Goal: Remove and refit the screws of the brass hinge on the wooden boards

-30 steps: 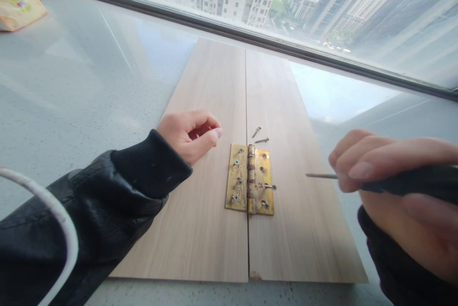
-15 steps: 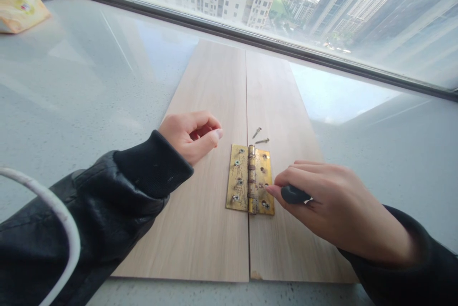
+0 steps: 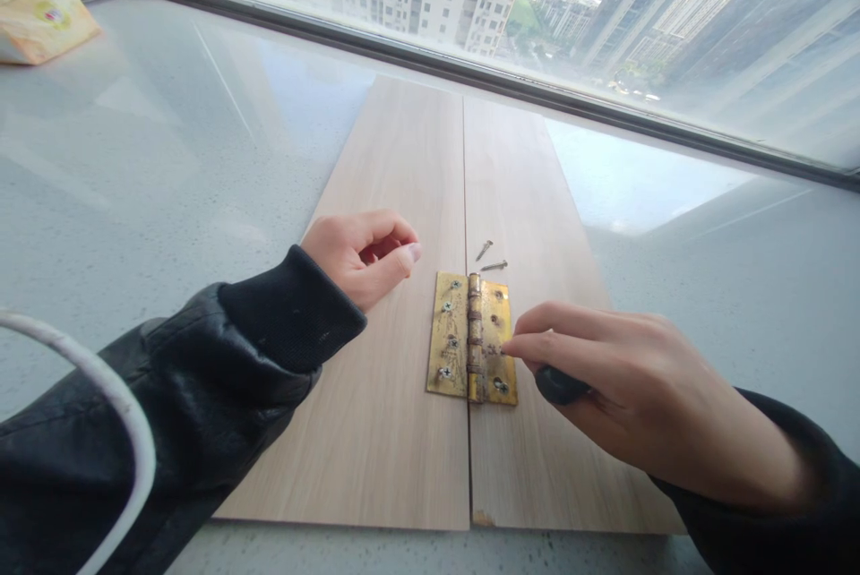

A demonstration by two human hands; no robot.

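A worn brass hinge (image 3: 475, 338) lies unfolded across the seam between two pale wooden boards (image 3: 382, 441). Its left leaf carries several cross-head screws standing in the holes; a screw (image 3: 501, 386) sits in the lowest right hole. My right hand (image 3: 597, 369) is closed around a black-handled screwdriver (image 3: 562, 385), of which only the handle's rounded end shows. The index finger and thumb tips of that hand meet at the right leaf's third hole, covering whatever is there. Left of the hinge, my left hand (image 3: 363, 257) hovers with curled fingers and thumb, nothing visible in it.
Two loose screws (image 3: 489, 257) lie above the hinge on the right board. Speckled white counter (image 3: 167, 172) surrounds the boards, a window frame (image 3: 430, 64) running behind. A white cable (image 3: 138, 441) crosses over my left sleeve, and a patterned packet (image 3: 44, 15) stands far left.
My right hand has shifted slightly right and turned, its index finger now stretched straighter at the hinge hole. The screwdriver handle has moved a little down and right. My left hand stays in place.
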